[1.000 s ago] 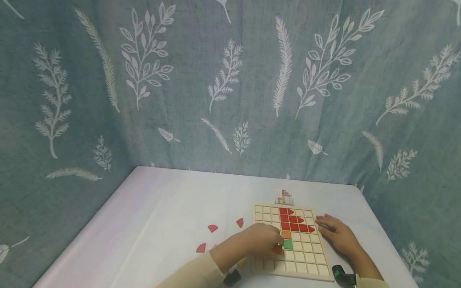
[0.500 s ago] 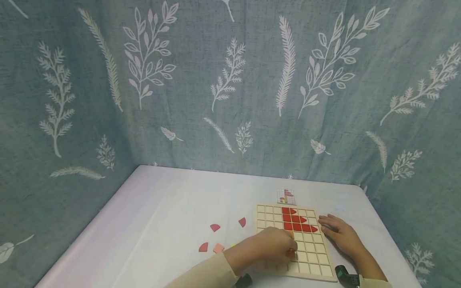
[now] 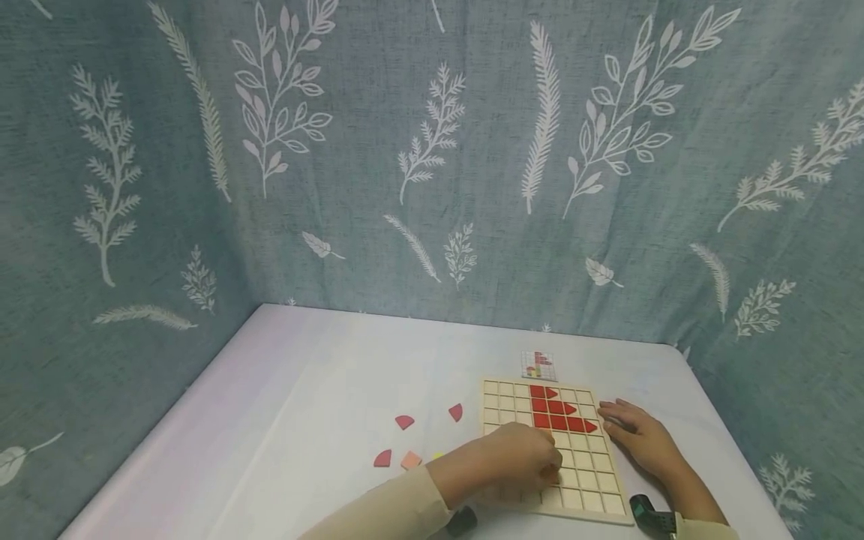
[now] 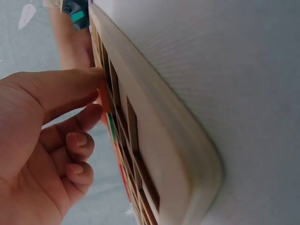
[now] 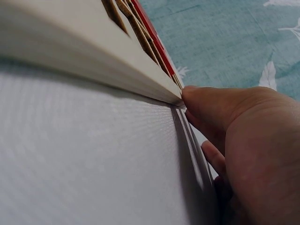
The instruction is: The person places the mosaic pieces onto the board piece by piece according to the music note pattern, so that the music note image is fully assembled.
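My left hand (image 3: 520, 459) reaches over the lower middle of a wooden grid board (image 3: 594, 501). Between its thumb and index finger it pinches an orange tile (image 4: 104, 96), right at the board's surface. The other fingers curl loosely. Just past that tile a green tile (image 4: 112, 127) sits in the grid; in the head view my hand hides it. Red pieces (image 3: 559, 421) fill parts of three upper rows, each row ending in a point on the right. My right hand (image 3: 641, 439) rests at the board's right edge, its thumb (image 5: 206, 101) touching the corner.
Behind the board lies a small pattern card (image 3: 538, 365). Loose on the white table (image 3: 324, 405) to the left are red quarter-circle pieces (image 3: 382, 458), a light orange tile (image 3: 410, 460) and a partly hidden yellow piece (image 3: 437, 455). A patterned cloth (image 3: 378, 172) hangs behind.
My left hand has moved right across the board with the orange tile and come down onto the grid, covering the green tile. My right hand stays at the board's edge.
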{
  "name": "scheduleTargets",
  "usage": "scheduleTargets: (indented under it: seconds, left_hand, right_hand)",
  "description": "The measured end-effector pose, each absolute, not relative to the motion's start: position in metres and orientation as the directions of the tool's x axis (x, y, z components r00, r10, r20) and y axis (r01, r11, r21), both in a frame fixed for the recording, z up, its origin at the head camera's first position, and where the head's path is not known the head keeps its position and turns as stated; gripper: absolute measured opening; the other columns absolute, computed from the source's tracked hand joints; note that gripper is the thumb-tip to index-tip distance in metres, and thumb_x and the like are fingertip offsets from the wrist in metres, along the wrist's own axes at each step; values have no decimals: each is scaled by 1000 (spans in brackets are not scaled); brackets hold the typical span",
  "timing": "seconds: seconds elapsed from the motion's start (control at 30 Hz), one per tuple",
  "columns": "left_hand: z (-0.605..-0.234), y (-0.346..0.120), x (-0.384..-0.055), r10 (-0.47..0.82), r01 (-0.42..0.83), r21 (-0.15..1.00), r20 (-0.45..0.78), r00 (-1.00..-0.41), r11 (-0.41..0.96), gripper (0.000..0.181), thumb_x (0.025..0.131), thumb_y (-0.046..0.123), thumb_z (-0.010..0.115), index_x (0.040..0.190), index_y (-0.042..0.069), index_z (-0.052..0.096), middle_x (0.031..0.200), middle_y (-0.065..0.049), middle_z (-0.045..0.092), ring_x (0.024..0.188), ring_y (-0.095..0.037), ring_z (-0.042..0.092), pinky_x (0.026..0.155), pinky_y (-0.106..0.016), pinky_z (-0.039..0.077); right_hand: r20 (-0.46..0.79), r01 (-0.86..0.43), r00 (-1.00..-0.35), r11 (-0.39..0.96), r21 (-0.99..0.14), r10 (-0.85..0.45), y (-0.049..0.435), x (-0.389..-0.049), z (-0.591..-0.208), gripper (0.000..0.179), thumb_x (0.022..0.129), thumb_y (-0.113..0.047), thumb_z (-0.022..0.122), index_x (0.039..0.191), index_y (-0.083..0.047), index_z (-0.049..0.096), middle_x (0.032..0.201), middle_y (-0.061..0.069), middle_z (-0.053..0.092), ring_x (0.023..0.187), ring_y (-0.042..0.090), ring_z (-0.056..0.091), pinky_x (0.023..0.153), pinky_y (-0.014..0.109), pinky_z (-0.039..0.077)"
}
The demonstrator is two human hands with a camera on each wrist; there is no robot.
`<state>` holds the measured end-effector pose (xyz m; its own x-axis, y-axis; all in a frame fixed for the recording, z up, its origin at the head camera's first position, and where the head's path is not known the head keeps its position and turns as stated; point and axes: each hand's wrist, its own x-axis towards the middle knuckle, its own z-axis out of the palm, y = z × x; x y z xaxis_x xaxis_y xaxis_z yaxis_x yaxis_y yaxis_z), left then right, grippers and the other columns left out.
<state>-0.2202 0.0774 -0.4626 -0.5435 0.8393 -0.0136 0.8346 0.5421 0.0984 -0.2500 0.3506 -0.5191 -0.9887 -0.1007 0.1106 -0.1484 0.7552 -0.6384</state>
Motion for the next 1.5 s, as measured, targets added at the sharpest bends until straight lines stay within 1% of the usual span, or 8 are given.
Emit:
scheduleTargets:
  seconds: [0.13, 0.27, 0.63, 0.87, 1.0, 1.1, 1.27, 1.5]
  left_hand:
    - [-462, 80, -222, 832, 826, 107, -17, -555, 553, 8, 91, 37, 68, 97, 33, 73, 74, 19, 50, 61, 0, 45, 58, -17, 39]
    - [-460, 81, -222, 824, 820, 80, -20, -567, 566, 9, 90, 38, 70, 96, 33, 73, 73, 18, 49, 60, -1, 44, 55, -18, 38]
    - [-459, 84, -223, 832, 826, 96, -48, -553, 555, 12, 89, 36, 70, 101, 36, 74, 81, 21, 56, 67, 4, 47, 62, -15, 43]
    - [-461, 82, -224, 840, 834, 107, -58, -539, 542, 11, 91, 36, 68, 101, 36, 74, 82, 21, 56, 69, 4, 48, 63, -16, 43]
    - [-462, 80, -224, 843, 833, 134, -53, -535, 537, 11, 90, 33, 70, 100, 35, 74, 80, 21, 54, 67, 3, 48, 64, -15, 43]
    - [-460, 76, -222, 842, 830, 149, -42, -537, 537, 11, 89, 32, 71, 99, 34, 74, 79, 21, 53, 66, 3, 47, 63, -14, 42]
    - [-455, 61, -220, 839, 831, 128, -17, -544, 541, 15, 88, 37, 71, 102, 33, 74, 80, 21, 54, 68, 4, 46, 62, -14, 42]
    - [-447, 28, -225, 826, 814, 145, -37, -563, 562, 27, 83, 30, 78, 109, 29, 73, 91, 18, 60, 77, 4, 53, 69, -17, 45]
  right_hand:
    - [113, -152, -988, 747, -647, -102, 351, -251, -520, 51, 92, -41, 63, 124, -2, 64, 138, 18, 52, 136, 46, 30, 105, 65, 20]
    - [115, -156, -988, 742, -652, -107, 350, -252, -520, 51, 93, -42, 63, 125, -3, 64, 139, 17, 52, 136, 45, 30, 106, 64, 20]
    - [100, -130, -991, 756, -641, -85, 348, -250, -517, 48, 93, -38, 63, 125, -2, 64, 139, 18, 51, 136, 45, 30, 105, 64, 21]
    - [101, -130, -991, 764, -632, -85, 349, -251, -519, 48, 93, -38, 63, 125, -2, 64, 139, 18, 51, 135, 45, 30, 105, 64, 21]
    - [107, -140, -990, 761, -634, -92, 349, -250, -518, 46, 93, -37, 63, 125, -3, 64, 139, 18, 52, 135, 45, 30, 105, 64, 21]
    - [111, -145, -989, 759, -635, -96, 348, -250, -517, 47, 93, -37, 64, 124, -2, 65, 138, 18, 52, 135, 45, 31, 105, 64, 21]
    - [117, -154, -988, 759, -633, -103, 347, -250, -517, 49, 92, -39, 64, 124, -2, 65, 138, 18, 52, 135, 45, 31, 105, 64, 21]
    - [133, -169, -985, 762, -625, -110, 350, -250, -518, 46, 93, -37, 64, 124, -3, 65, 137, 18, 53, 135, 45, 32, 104, 65, 22]
